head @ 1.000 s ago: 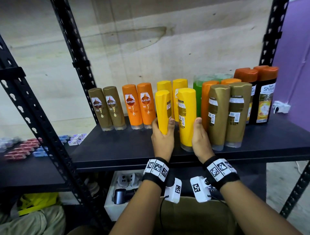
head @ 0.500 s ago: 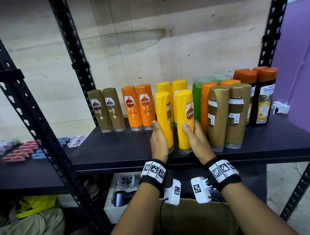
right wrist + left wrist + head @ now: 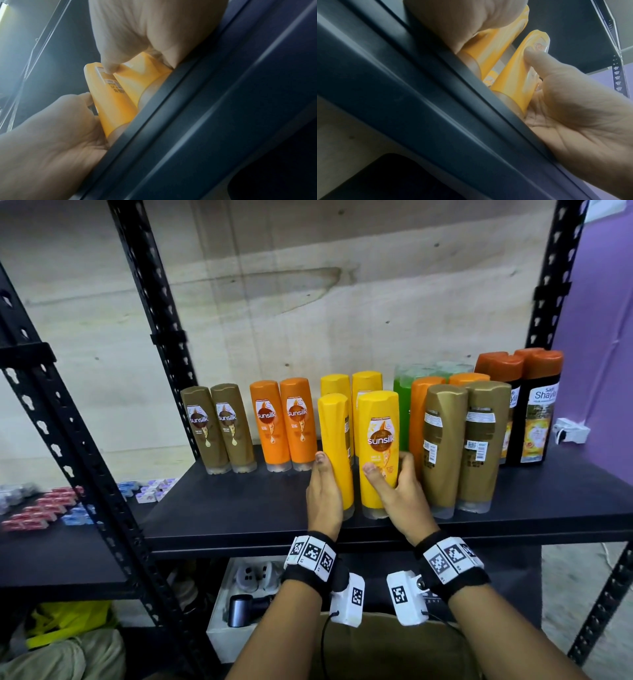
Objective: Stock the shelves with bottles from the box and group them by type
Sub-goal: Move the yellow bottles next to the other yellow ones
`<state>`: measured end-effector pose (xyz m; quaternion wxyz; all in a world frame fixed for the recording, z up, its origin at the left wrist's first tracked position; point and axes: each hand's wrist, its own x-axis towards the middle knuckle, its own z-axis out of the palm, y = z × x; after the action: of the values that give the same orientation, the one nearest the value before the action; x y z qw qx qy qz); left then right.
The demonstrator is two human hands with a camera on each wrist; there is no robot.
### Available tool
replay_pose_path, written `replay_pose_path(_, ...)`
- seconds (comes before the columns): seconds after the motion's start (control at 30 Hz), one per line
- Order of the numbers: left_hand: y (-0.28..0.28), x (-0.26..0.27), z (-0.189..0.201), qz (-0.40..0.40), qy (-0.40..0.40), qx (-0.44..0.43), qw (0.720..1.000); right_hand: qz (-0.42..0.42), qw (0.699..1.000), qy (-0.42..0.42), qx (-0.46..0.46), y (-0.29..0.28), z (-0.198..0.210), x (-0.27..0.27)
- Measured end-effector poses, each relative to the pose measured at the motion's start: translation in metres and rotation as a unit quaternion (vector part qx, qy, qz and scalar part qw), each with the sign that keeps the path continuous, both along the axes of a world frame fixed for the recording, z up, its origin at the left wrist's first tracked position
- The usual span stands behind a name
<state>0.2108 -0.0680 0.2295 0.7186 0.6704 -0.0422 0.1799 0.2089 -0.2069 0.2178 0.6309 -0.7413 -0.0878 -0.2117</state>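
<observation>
Left hand point(image 3: 323, 494) grasps the side-on yellow bottle point(image 3: 337, 446); right hand point(image 3: 399, 493) grasps the front-facing yellow bottle point(image 3: 378, 450). Both stand on the black shelf point(image 3: 239, 508), directly before two rear yellow bottles point(image 3: 366, 381). Advisable: rotate the side-on bottle label forward, base kept flat. Glossy, oval-section plastic; likely slippery.

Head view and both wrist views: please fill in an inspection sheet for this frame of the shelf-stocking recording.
Surface: black shelf, bottles standing upright in colour groups.
Job's things: two front yellow bottles; left yellow bottle shows its side, right yellow bottle faces label-forward.
Clutter: small packets on the neighbouring shelf.
Grippers: left hand grips the left yellow bottle; right hand grips the right one.
Cables: thin black cable from the left wrist camera.
Surroundings: wooden back panel, purple wall.
</observation>
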Motion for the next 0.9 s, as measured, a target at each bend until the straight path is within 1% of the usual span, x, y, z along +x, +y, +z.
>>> replay_pose_path(0.2,-0.0013,-0.0052,0.0004,0.007,-0.016,0.047,0.999,0.011,1.0,-0.007,0.015,0.0004,0.0012,-0.0014)
replay_pose_path(0.3,-0.0021,-0.0044,-0.0007,0.005,-0.047,0.045,0.998,0.016,1.0,-0.013,0.019,0.0003,0.0008,-0.002)
replay_pose_path(0.43,-0.0015,-0.0021,-0.0024,0.014,-0.074,0.05,0.996,-0.005,1.0,-0.023,0.007,-0.0002,-0.0009,-0.0001)
replay_pose_path(0.53,-0.0003,-0.0003,-0.0036,0.04,-0.071,0.057,0.995,-0.019,1.0,-0.02,-0.003,-0.0005,-0.0027,0.0022)
replay_pose_path(0.67,0.0017,-0.0003,-0.0038,0.045,-0.052,0.058,0.996,-0.024,0.999,-0.021,-0.014,0.0004,-0.0033,0.002)
replay_pose_path(0.9,0.0014,-0.0049,-0.0052,0.069,-0.045,0.092,0.992,-0.039,0.998,-0.036,-0.019,0.0038,-0.0023,-0.0035)
